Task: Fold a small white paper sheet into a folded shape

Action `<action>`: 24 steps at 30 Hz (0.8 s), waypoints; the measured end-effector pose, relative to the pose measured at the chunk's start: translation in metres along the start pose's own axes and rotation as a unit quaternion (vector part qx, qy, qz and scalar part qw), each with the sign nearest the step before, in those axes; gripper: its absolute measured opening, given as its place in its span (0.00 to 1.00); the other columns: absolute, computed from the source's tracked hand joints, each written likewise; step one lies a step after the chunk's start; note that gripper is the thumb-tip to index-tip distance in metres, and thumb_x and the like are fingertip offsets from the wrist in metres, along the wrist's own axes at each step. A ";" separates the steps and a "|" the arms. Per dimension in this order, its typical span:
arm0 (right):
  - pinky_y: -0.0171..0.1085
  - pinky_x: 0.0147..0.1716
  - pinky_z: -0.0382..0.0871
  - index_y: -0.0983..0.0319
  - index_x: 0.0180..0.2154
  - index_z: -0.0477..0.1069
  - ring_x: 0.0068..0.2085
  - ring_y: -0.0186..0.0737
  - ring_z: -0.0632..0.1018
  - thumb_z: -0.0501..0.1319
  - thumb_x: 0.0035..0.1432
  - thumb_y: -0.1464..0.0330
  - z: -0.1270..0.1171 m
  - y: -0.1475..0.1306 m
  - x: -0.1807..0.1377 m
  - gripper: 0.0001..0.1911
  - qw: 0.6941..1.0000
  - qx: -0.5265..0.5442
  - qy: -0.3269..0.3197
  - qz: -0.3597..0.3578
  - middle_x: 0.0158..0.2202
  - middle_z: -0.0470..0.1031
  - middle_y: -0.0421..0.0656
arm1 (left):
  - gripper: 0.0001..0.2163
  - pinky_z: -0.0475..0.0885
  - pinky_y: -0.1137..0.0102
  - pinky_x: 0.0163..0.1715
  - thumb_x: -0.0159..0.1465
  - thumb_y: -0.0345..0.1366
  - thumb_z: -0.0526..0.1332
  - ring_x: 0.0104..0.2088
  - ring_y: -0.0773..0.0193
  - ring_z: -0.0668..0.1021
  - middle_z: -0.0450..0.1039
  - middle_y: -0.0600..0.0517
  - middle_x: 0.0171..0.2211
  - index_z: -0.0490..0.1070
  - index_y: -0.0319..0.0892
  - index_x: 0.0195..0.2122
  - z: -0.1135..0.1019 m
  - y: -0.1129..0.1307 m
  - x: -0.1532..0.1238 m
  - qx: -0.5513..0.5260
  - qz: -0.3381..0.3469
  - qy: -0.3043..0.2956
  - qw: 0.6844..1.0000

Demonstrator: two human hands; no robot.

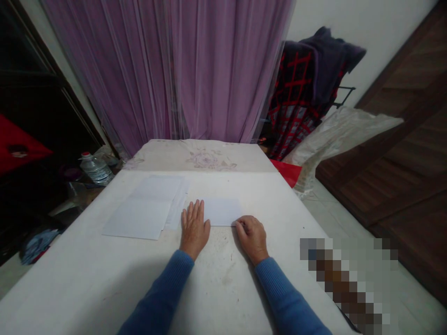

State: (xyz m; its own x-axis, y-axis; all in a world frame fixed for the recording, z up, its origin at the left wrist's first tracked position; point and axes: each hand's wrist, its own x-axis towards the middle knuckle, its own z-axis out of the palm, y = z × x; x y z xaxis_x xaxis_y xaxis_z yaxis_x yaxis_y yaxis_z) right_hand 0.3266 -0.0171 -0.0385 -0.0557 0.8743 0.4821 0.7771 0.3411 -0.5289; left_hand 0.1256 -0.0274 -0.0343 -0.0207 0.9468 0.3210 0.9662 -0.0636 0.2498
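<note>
Gauzy purple curtains hang beyond the marked white tabletop. Loose flat sheets lie left of your small rectangular paper. Your left hand lies flat at its left edge; your right hand curls at its near-right corner, whether pinching you cannot tell.

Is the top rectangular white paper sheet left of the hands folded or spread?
Spread: the rectangular white paper sheet lies flat, a faint crease crossing its middle.
</note>
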 end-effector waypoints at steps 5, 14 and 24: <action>0.35 0.38 0.59 0.59 0.35 0.75 0.37 0.38 0.75 0.56 0.62 0.68 0.018 -0.042 0.003 0.09 0.994 -0.038 -0.107 0.001 0.34 0.78 0.41 | 0.29 0.51 0.53 0.65 0.66 0.36 0.50 0.67 0.50 0.55 0.53 0.39 0.67 0.48 0.34 0.67 0.012 0.005 0.003 0.007 -0.005 -0.068 0.998; 0.37 0.35 0.56 0.59 0.33 0.73 0.36 0.40 0.74 0.59 0.61 0.65 0.029 -0.062 0.008 0.07 0.979 -0.132 -0.149 0.032 0.33 0.76 0.42 | 0.29 0.50 0.54 0.64 0.67 0.36 0.50 0.67 0.51 0.55 0.52 0.40 0.67 0.45 0.37 0.68 0.010 0.002 0.007 0.007 -0.013 -0.110 0.994; 0.36 0.34 0.55 0.59 0.32 0.73 0.36 0.39 0.74 0.60 0.60 0.66 0.009 -0.037 0.007 0.06 0.974 -0.158 -0.144 0.070 0.33 0.76 0.42 | 0.27 0.52 0.53 0.63 0.67 0.35 0.49 0.67 0.49 0.54 0.51 0.39 0.67 0.47 0.39 0.68 0.005 -0.014 0.001 0.018 -0.027 -0.105 0.994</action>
State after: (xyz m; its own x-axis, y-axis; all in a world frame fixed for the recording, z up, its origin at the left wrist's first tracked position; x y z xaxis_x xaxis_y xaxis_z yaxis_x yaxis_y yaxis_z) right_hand 0.2920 -0.0204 -0.0221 -0.0730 0.9807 0.1813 0.9413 0.1278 -0.3125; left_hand 0.1133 -0.0237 -0.0415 -0.0223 0.9938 0.1093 0.9740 -0.0031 0.2267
